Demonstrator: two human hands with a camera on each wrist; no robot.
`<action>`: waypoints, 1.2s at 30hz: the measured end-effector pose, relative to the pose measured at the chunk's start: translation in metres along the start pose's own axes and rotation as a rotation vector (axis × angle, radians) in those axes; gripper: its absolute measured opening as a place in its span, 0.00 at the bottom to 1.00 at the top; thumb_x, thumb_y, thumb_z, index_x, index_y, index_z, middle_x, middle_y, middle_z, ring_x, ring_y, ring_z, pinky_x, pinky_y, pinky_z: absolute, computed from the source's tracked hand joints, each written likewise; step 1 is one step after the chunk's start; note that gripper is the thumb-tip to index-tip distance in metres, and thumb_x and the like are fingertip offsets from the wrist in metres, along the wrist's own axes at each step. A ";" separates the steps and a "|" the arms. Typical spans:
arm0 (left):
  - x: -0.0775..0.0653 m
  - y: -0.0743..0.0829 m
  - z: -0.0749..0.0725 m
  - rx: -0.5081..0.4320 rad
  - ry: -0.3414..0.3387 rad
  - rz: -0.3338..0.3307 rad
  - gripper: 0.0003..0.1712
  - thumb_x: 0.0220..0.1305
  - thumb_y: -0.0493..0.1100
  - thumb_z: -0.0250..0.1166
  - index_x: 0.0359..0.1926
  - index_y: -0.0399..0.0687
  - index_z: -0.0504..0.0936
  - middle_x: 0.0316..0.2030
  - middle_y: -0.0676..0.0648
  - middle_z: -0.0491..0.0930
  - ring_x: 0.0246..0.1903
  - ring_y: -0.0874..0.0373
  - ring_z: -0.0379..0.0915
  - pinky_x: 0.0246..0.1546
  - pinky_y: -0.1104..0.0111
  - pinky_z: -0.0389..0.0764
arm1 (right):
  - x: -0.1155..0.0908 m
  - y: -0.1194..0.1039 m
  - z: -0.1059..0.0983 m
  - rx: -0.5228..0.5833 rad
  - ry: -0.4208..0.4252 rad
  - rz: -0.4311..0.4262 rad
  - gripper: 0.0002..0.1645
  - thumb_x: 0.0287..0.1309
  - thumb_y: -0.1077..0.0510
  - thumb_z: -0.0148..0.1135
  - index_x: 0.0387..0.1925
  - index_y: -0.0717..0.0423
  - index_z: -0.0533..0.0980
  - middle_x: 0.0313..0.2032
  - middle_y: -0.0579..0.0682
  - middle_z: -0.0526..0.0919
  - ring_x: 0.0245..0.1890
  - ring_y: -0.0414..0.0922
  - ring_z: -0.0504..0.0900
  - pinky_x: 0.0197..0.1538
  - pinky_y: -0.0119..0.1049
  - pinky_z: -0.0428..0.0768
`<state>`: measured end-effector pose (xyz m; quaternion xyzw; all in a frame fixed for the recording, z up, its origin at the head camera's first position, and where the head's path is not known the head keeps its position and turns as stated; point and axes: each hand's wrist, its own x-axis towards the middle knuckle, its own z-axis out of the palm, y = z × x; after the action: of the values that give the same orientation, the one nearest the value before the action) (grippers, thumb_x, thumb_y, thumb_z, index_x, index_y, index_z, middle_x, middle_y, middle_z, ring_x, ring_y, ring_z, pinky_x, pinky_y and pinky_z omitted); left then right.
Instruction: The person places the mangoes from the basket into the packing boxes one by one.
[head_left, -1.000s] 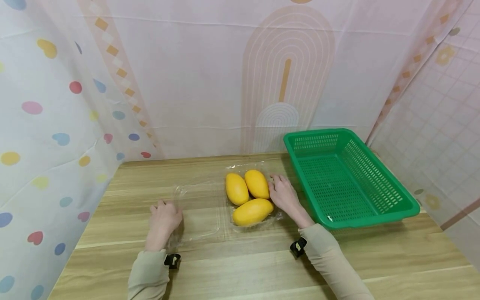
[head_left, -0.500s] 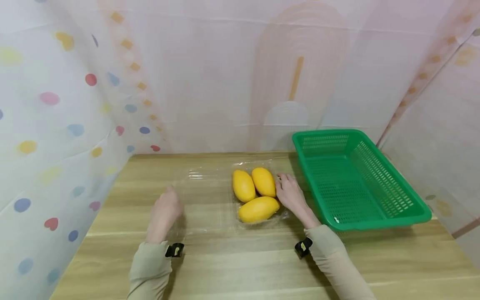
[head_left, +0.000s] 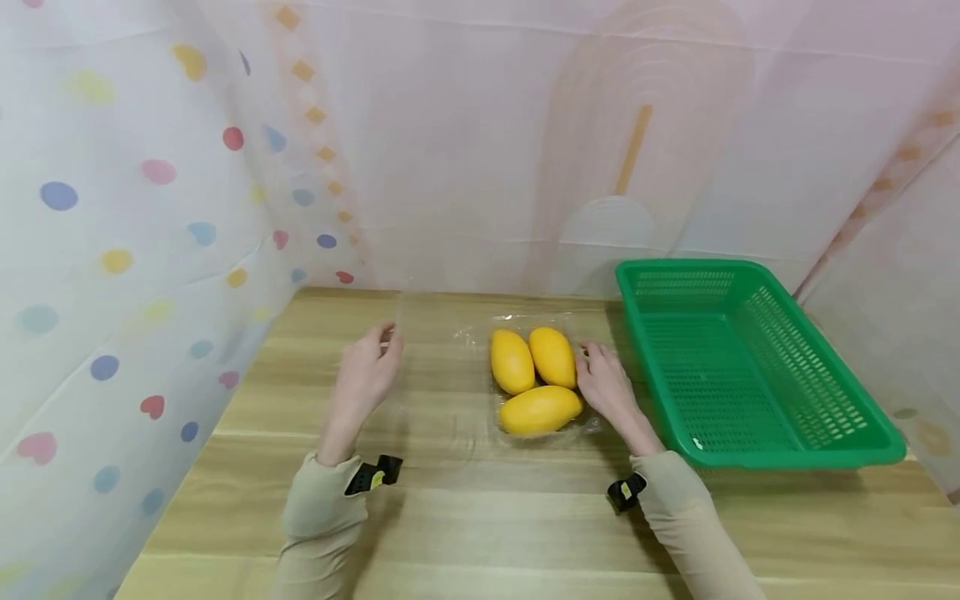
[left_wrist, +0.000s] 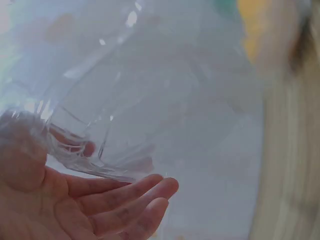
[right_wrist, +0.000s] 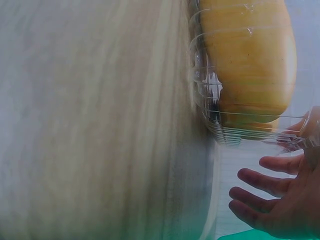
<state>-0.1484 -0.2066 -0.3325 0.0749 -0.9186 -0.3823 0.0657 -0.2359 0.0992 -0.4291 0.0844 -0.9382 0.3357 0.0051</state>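
Three yellow mangoes (head_left: 540,410) lie in the base of a clear plastic clamshell box (head_left: 592,423), its lid hinged on the left. My left hand (head_left: 367,371) holds the raised lid (left_wrist: 165,110) at its outer edge, thumb on one side and fingers on the other. The lid is transparent and stands tilted up off the table. My right hand (head_left: 606,383) rests at the right side of the box base, beside a mango. In the right wrist view its fingers (right_wrist: 265,185) stretch out, spread, below the box, with the thumb at the box corner.
A green slotted basket (head_left: 641,367) stands on the wooden table (head_left: 495,533), right of my right hand. A patterned cloth (head_left: 480,150) hangs behind the table, and a dotted cloth (head_left: 172,250) hangs on the left.
My left hand has turned and risen up and to the right, lifting the lid from lying flat. The right hand has stayed by the box, and the head view has shifted left.
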 end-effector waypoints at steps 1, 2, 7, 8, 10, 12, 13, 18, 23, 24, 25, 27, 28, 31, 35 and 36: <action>0.000 0.005 0.002 -0.044 -0.004 0.013 0.30 0.74 0.49 0.40 0.66 0.32 0.62 0.60 0.32 0.72 0.58 0.39 0.73 0.57 0.51 0.76 | 0.000 0.002 -0.002 0.002 0.003 0.005 0.25 0.71 0.54 0.42 0.61 0.64 0.67 0.61 0.65 0.71 0.59 0.59 0.73 0.59 0.54 0.74; 0.000 0.010 0.005 -0.082 -0.006 0.023 0.30 0.74 0.50 0.40 0.66 0.32 0.63 0.60 0.32 0.72 0.58 0.39 0.73 0.57 0.51 0.76 | -0.001 0.004 -0.003 0.006 0.008 0.010 0.24 0.71 0.54 0.42 0.61 0.64 0.67 0.60 0.65 0.71 0.59 0.59 0.73 0.59 0.54 0.75; -0.008 0.024 0.018 -0.202 0.040 0.093 0.28 0.75 0.50 0.41 0.63 0.33 0.67 0.53 0.32 0.77 0.52 0.40 0.77 0.49 0.52 0.81 | -0.004 0.007 -0.003 0.025 0.009 0.019 0.24 0.71 0.54 0.43 0.61 0.64 0.68 0.59 0.64 0.72 0.56 0.58 0.76 0.56 0.53 0.77; -0.009 0.024 0.020 -0.218 0.055 0.109 0.27 0.75 0.48 0.41 0.63 0.33 0.68 0.52 0.33 0.78 0.51 0.41 0.78 0.47 0.53 0.82 | -0.004 0.007 -0.001 0.031 0.004 0.016 0.24 0.71 0.54 0.43 0.61 0.64 0.68 0.59 0.64 0.73 0.56 0.58 0.77 0.55 0.52 0.78; -0.010 0.025 0.027 -0.259 0.091 0.154 0.24 0.75 0.44 0.42 0.61 0.32 0.70 0.51 0.33 0.79 0.49 0.41 0.79 0.44 0.55 0.83 | -0.004 0.005 0.001 0.037 -0.001 0.005 0.24 0.71 0.54 0.43 0.60 0.64 0.68 0.58 0.64 0.73 0.55 0.58 0.77 0.55 0.52 0.78; -0.010 0.025 0.035 -0.300 0.105 0.197 0.21 0.74 0.41 0.44 0.59 0.32 0.72 0.53 0.35 0.77 0.48 0.42 0.79 0.45 0.55 0.83 | -0.005 0.004 0.002 0.046 0.000 -0.003 0.24 0.71 0.54 0.43 0.60 0.64 0.69 0.57 0.64 0.74 0.55 0.58 0.77 0.54 0.52 0.78; -0.010 0.025 0.039 -0.313 0.105 0.216 0.20 0.74 0.40 0.46 0.59 0.32 0.72 0.54 0.35 0.77 0.49 0.43 0.78 0.46 0.55 0.83 | -0.005 0.003 0.002 0.053 -0.001 -0.001 0.24 0.71 0.54 0.43 0.59 0.65 0.69 0.57 0.64 0.75 0.54 0.58 0.77 0.54 0.52 0.78; -0.004 0.027 0.057 -0.335 0.064 0.281 0.22 0.72 0.41 0.51 0.61 0.33 0.70 0.58 0.35 0.71 0.55 0.41 0.73 0.51 0.51 0.80 | -0.002 0.004 -0.001 0.079 -0.006 0.015 0.24 0.71 0.53 0.42 0.60 0.64 0.69 0.57 0.64 0.74 0.55 0.58 0.76 0.56 0.53 0.77; 0.001 0.025 0.076 -0.276 -0.011 0.290 0.27 0.73 0.47 0.49 0.65 0.33 0.64 0.64 0.33 0.66 0.62 0.38 0.66 0.55 0.49 0.77 | 0.001 0.004 -0.001 0.113 -0.004 0.019 0.24 0.72 0.54 0.41 0.59 0.64 0.70 0.58 0.63 0.74 0.58 0.59 0.74 0.59 0.53 0.74; 0.001 0.025 0.079 -0.266 -0.024 0.289 0.28 0.73 0.48 0.48 0.65 0.33 0.64 0.65 0.33 0.65 0.63 0.37 0.64 0.57 0.49 0.76 | 0.001 0.004 -0.002 0.123 0.001 0.019 0.24 0.72 0.54 0.40 0.59 0.64 0.70 0.58 0.63 0.74 0.58 0.59 0.73 0.59 0.53 0.74; 0.002 0.025 0.083 -0.252 -0.034 0.288 0.28 0.73 0.48 0.48 0.65 0.34 0.64 0.66 0.33 0.64 0.65 0.38 0.62 0.60 0.48 0.73 | 0.001 0.004 -0.002 0.133 0.006 0.020 0.24 0.72 0.54 0.40 0.59 0.64 0.70 0.58 0.63 0.75 0.58 0.58 0.74 0.59 0.53 0.74; 0.004 0.024 0.090 -0.232 -0.036 0.305 0.28 0.73 0.47 0.48 0.65 0.33 0.64 0.67 0.33 0.62 0.67 0.38 0.59 0.64 0.47 0.67 | 0.002 0.004 -0.005 0.158 0.029 0.024 0.24 0.72 0.54 0.40 0.58 0.64 0.71 0.56 0.63 0.76 0.56 0.58 0.75 0.58 0.52 0.75; 0.005 0.024 0.093 -0.223 -0.031 0.322 0.27 0.72 0.46 0.49 0.65 0.33 0.64 0.67 0.33 0.62 0.67 0.38 0.58 0.66 0.46 0.64 | 0.002 0.004 -0.006 0.171 0.045 0.027 0.23 0.72 0.54 0.40 0.57 0.64 0.72 0.55 0.63 0.77 0.55 0.58 0.76 0.57 0.52 0.75; 0.008 0.022 0.101 -0.203 -0.001 0.360 0.25 0.71 0.42 0.51 0.63 0.31 0.66 0.66 0.33 0.64 0.67 0.38 0.58 0.69 0.47 0.58 | 0.003 0.004 -0.010 0.200 0.092 0.034 0.23 0.72 0.54 0.40 0.55 0.63 0.73 0.52 0.63 0.79 0.52 0.57 0.77 0.55 0.51 0.76; 0.012 0.020 0.110 -0.204 0.034 0.369 0.24 0.66 0.36 0.55 0.61 0.31 0.69 0.64 0.34 0.67 0.66 0.38 0.60 0.69 0.46 0.60 | 0.003 0.005 -0.013 0.230 0.146 0.038 0.22 0.73 0.54 0.40 0.53 0.63 0.75 0.52 0.62 0.80 0.53 0.57 0.78 0.55 0.51 0.77; 0.012 0.019 0.112 -0.208 0.032 0.352 0.25 0.65 0.36 0.56 0.61 0.31 0.68 0.64 0.34 0.66 0.66 0.38 0.60 0.69 0.46 0.59 | 0.003 0.006 -0.013 0.240 0.161 0.043 0.22 0.73 0.54 0.40 0.52 0.63 0.75 0.51 0.62 0.81 0.53 0.57 0.78 0.55 0.50 0.77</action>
<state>-0.1822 -0.1180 -0.3963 -0.0880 -0.8720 -0.4564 0.1535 -0.2404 0.1116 -0.4222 0.0371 -0.8893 0.4514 0.0629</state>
